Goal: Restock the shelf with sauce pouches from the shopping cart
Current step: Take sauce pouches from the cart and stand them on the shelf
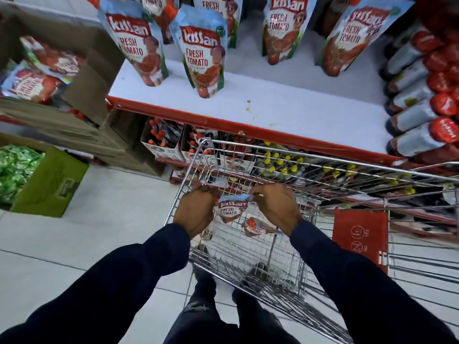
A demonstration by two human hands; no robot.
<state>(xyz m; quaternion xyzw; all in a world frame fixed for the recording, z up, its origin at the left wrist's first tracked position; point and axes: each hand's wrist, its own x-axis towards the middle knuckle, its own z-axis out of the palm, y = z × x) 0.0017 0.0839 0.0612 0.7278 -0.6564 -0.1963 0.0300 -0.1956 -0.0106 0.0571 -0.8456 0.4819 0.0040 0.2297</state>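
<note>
— Red and sky-blue foil, that sauce pouch (232, 209): soft-walled, I'd guess, with the sauce slumping to the bottom, so it will sag and swing if pinched carelessly.

— Where is it just now?

— Inside the shopping cart (308, 158), low in the basket, held up between both hands. The left hand (195, 212) is closed around the pouch's left upper corner; the right hand (275, 207) pinches the flat sealed strip along the top with its fingertips (253, 194).

— Is the top seal the right place to hold it?

— Probably the stiffest part, and the film looks glossy, likely slippery lower down. For standing it upright I'd shift one hand under the gusseted base.

— Anything else left in the cart?

— One more pouch (255, 227) lying flat on the wire floor, just beside the held one.

— And the shelf (285, 100)?

— White board with a red lip, directly above the cart's far end. Standing pouches (203, 58) occupy its back and left; the front middle is bare apart from a small yellowish smear. Dark bottles with red caps (422, 112) crowd the right end.

— What stands in the way?

— The cart's wire rim must be cleared on the lift. Cardboard cartons (62, 78) sit to the left, well apart from the path.
</note>
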